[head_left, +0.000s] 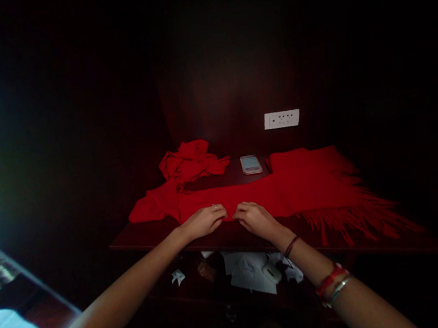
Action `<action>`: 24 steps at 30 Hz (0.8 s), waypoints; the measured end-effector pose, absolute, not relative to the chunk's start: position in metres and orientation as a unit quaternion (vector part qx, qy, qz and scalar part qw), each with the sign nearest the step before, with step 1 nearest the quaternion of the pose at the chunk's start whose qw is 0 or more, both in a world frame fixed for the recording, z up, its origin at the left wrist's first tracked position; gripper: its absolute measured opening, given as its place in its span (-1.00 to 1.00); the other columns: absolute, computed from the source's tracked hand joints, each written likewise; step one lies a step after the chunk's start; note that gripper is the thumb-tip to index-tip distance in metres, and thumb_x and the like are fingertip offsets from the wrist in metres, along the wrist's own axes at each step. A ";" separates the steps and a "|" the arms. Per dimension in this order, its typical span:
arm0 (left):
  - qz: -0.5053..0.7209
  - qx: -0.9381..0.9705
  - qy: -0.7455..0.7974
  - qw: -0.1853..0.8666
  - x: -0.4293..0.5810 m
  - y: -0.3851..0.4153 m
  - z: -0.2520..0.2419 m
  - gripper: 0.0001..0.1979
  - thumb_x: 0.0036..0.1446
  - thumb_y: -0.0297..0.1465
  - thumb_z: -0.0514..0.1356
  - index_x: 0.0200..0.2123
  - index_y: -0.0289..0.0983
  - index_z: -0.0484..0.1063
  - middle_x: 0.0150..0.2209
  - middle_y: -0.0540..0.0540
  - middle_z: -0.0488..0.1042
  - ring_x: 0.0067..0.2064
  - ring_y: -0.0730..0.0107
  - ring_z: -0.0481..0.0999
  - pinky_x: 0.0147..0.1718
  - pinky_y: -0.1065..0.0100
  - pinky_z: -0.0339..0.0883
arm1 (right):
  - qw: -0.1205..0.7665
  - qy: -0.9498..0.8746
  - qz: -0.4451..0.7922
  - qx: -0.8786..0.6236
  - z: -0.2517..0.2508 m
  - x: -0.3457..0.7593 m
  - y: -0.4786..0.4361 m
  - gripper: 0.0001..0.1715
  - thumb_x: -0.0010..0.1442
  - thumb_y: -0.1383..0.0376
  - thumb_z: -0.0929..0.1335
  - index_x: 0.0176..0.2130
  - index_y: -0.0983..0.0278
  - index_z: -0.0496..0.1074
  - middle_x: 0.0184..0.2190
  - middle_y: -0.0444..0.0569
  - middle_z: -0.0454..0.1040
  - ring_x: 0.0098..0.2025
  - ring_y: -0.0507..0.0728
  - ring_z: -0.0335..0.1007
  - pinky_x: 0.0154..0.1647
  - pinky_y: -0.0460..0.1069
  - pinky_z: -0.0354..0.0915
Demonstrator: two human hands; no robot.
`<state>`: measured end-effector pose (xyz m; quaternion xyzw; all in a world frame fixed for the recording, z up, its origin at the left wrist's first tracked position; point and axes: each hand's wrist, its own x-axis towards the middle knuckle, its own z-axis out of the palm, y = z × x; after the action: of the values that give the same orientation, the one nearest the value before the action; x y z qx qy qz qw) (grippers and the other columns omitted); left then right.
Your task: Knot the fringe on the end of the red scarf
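Note:
A red fringed scarf [310, 179] lies lengthwise across a dark wooden shelf [147, 236], its tassels spread at the right and hanging over the front edge. My left hand [207, 221], with a ring on it, pinches the scarf's near edge around the middle. Close beside it, my right hand [256, 218] pinches the same edge, fingertips bent onto the fabric. A small gap separates the two hands. Behind the scarf's left part sits a crumpled heap of red cloth [193, 160]; whether it joins the scarf I cannot tell.
A small flat item with a blurred face [251, 164] lies behind the scarf. A white socket panel [282, 119] is on the back wall. Below the shelf are papers [249, 272], a white device [272, 274] and crumpled scraps [178, 276]. Bright light enters at the left.

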<state>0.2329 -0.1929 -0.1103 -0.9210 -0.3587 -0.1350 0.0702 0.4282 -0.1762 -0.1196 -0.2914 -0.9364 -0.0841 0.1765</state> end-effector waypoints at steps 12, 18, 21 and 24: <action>-0.077 -0.929 -0.355 0.075 0.218 -0.195 -0.108 -0.70 0.00 -0.66 -0.07 -0.24 -0.28 0.30 -0.23 -0.09 0.36 -0.18 0.41 0.34 -0.21 0.44 0.19 | 0.203 -0.945 -0.041 -0.251 -0.124 0.431 -0.175 -0.65 0.06 0.47 0.21 -0.18 0.19 0.39 -0.33 -0.08 0.36 -0.24 0.00 0.22 -0.17 -0.12 0.13; -0.030 -0.938 -0.332 0.094 0.216 -0.199 -0.103 -0.55 -0.14 -0.73 -0.08 -0.17 -0.25 0.26 -0.16 -0.09 0.32 -0.13 0.37 0.31 -0.18 0.43 0.17 | 0.216 -0.947 -0.029 -0.237 -0.126 0.431 -0.172 -0.59 0.05 0.51 0.20 -0.15 0.16 0.38 -0.33 -0.08 0.36 -0.25 0.00 0.22 -0.18 -0.12 0.14; -0.051 -0.947 -0.317 0.012 0.213 -0.199 -0.093 -0.52 -0.20 -0.74 -0.07 -0.19 -0.26 0.27 -0.16 -0.08 0.33 -0.11 0.39 0.30 -0.13 0.42 0.15 | 0.222 -0.945 -0.016 -0.239 -0.127 0.431 -0.172 -0.59 0.04 0.51 0.20 -0.17 0.18 0.40 -0.34 -0.09 0.37 -0.26 0.00 0.22 -0.18 -0.12 0.14; -0.055 -0.945 -0.308 -0.096 0.211 -0.193 -0.084 -0.58 -0.20 -0.70 -0.01 -0.23 -0.28 0.31 -0.18 -0.04 0.36 -0.14 0.42 0.32 -0.14 0.44 0.17 | 0.232 -0.943 -0.010 -0.239 -0.127 0.432 -0.173 -0.60 0.02 0.51 0.20 -0.19 0.20 0.41 -0.34 -0.09 0.38 -0.26 0.00 0.22 -0.17 -0.12 0.14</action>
<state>0.2106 -0.1927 -0.0836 -0.9447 -0.3085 -0.0548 -0.0964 0.4316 -0.1733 -0.1270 -0.2388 -0.9430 -0.0101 0.2316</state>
